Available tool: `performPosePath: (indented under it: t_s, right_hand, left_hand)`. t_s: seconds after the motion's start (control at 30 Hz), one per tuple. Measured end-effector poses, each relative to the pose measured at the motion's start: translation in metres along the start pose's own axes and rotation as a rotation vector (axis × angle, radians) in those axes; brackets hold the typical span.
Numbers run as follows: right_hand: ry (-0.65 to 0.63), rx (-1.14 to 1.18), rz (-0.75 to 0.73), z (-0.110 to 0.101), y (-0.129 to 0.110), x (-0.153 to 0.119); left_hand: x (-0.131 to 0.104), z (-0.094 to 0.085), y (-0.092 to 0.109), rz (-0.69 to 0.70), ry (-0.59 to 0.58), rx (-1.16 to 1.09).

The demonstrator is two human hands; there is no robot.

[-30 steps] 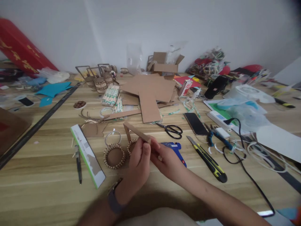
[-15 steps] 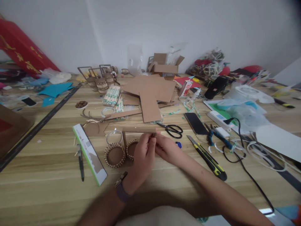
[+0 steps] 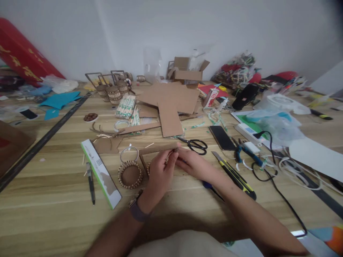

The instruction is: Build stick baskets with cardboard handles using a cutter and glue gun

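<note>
My left hand (image 3: 163, 170), with a watch on its wrist, pinches the end of a brown cardboard strip frame (image 3: 158, 149) at the middle of the table. Against it, my right hand (image 3: 191, 162) has its fingers closed at the same corner, their tips meeting near a small dark piece. The frame's other leg slants down toward a ring edged with beads or short sticks, mostly hidden behind my left hand. A second such round piece (image 3: 130, 175) lies just to the left. Above it is a pale ring (image 3: 129, 154).
Black scissors (image 3: 197, 145), a phone (image 3: 222, 137) and a yellow-black cutter (image 3: 235, 176) lie to the right. A white-green strip (image 3: 102, 173) and pen (image 3: 91, 185) lie left. Cardboard sheets (image 3: 170, 107) and small lidded buckets (image 3: 114, 93) stand further back.
My left hand has tilted slightly and covers more of the second ring. The strip frame is more slanted. A blue-ended tool shows more beside my right forearm. The view has shifted slightly.
</note>
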State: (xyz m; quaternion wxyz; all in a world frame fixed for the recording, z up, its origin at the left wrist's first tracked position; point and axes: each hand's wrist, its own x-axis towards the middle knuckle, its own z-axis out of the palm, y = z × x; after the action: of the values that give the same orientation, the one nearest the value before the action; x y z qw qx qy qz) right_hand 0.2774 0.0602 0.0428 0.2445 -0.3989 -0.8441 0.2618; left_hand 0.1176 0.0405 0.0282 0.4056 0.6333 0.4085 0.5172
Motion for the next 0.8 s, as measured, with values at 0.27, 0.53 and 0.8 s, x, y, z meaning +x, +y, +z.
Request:
performPosePath:
  t_s: [0.27,0.53,0.8]
  right_hand:
    - [-0.008,-0.006,0.022,0.002,-0.001,0.000]
    - [-0.004,0.057,0.030,0.008,0.005,-0.003]
    - [0.103,0.085,0.021,0.024,0.012,-0.007]
  left_hand:
    - [0.001,-0.007,-0.003,-0.013,-0.031,-0.037]
    - [0.003,-0.010,-0.006,-0.021,-0.040,0.003]
    - [0.002,-0.009,-0.009,-0.016,-0.054,-0.056]
